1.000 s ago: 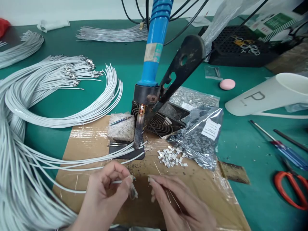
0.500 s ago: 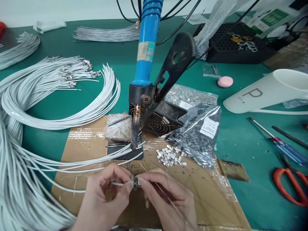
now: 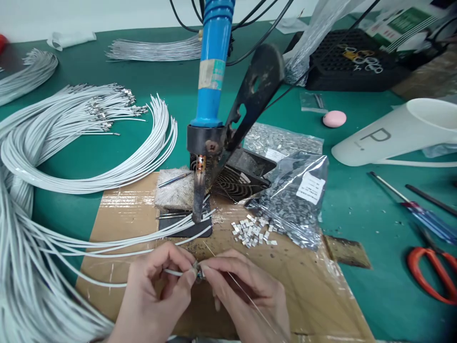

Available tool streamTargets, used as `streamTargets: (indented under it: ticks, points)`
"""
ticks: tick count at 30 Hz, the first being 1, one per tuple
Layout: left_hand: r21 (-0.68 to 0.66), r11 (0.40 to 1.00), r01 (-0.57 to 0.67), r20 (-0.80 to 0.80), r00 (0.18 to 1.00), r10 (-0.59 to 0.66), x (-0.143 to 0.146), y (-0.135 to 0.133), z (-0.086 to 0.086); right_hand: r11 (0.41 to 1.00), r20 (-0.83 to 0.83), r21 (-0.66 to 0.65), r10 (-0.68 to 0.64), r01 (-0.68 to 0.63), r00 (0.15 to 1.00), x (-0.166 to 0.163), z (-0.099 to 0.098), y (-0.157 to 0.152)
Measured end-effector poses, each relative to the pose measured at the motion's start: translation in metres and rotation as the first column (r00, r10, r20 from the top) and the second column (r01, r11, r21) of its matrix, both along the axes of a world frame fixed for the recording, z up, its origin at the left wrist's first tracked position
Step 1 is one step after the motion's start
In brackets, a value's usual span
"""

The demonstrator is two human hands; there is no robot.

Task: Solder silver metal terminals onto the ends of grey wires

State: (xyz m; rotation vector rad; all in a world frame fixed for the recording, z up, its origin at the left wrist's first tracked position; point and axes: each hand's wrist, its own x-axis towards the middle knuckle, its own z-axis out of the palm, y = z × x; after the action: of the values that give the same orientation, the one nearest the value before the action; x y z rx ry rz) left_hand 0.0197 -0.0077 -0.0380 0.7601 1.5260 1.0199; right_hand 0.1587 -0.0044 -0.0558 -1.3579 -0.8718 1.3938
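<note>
Landmark: the soldering iron (image 3: 211, 95), blue in the handle, stands with its tip pointing down over the cardboard (image 3: 314, 295).
Left hand: this hand (image 3: 157, 286) is on the person's side of the soldering iron, a little left of its tip; the fingers are narrow, pinching a white wire (image 3: 172, 272) close to its end.
Right hand: this hand (image 3: 250, 290) is also on the near side, but to the right of the soldering iron; the fingers are narrow, and a thin wire (image 3: 250, 300) passes between them.
Small part: a greyish piece (image 3: 199, 271) sits where the fingertips of both hands meet, almost straight nearer from the iron tip; its exact form I cannot tell.
Main relation: the white wire has its long axis nearly crosswise, its end pointing to the right fingers; the thin wire is slanted, its free end leaning toward the iron tip. Both hands seem equally near to the small part.
Metal pieces: a loose pile (image 3: 252, 231) lies right of the iron tip.
Wire bundle: many white wires (image 3: 71, 166) lie left of the soldering iron, on the counter (image 3: 385, 209).
</note>
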Motion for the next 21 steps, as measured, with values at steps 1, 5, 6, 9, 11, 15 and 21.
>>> streamTargets:
  ticks: [1,5,6,9,11,15,21]
  points:
    - [-0.003,1.000,-0.004,0.003,1.000,0.004,0.0004,0.0000,0.0001,1.000,-0.006,-0.003,-0.001,0.001,1.000,-0.0001,0.0000,0.0000]
    - [-0.022,1.000,-0.022,-0.005,1.000,0.022,0.0020,0.0001,0.0017,1.000,-0.041,-0.018,-0.006,0.005,0.999,0.0005,0.0001,0.0003]
    - [-0.025,0.999,-0.023,-0.011,1.000,0.023,0.0023,0.0003,0.0024,1.000,-0.043,-0.020,-0.001,0.000,0.999,0.0009,0.0003,0.0004]
    - [-0.034,0.999,-0.018,-0.028,0.999,0.017,0.0032,0.0012,0.0048,1.000,-0.022,-0.017,0.023,-0.024,0.999,0.0020,0.0007,0.0001]
    - [-0.035,0.999,-0.015,-0.042,0.999,0.013,0.0039,0.0018,0.0060,0.999,0.006,0.000,0.032,-0.032,0.999,0.0019,0.0005,-0.0007]
    - [0.010,1.000,0.007,-0.071,0.997,-0.006,0.0044,0.0030,0.0045,0.996,0.118,0.087,-0.014,0.003,0.993,-0.0003,-0.0022,-0.0041]
    - [0.050,0.999,0.012,-0.104,0.995,-0.007,0.0015,0.0065,-0.0025,0.979,0.313,0.196,-0.119,0.058,0.942,0.0021,-0.0083,-0.0079]
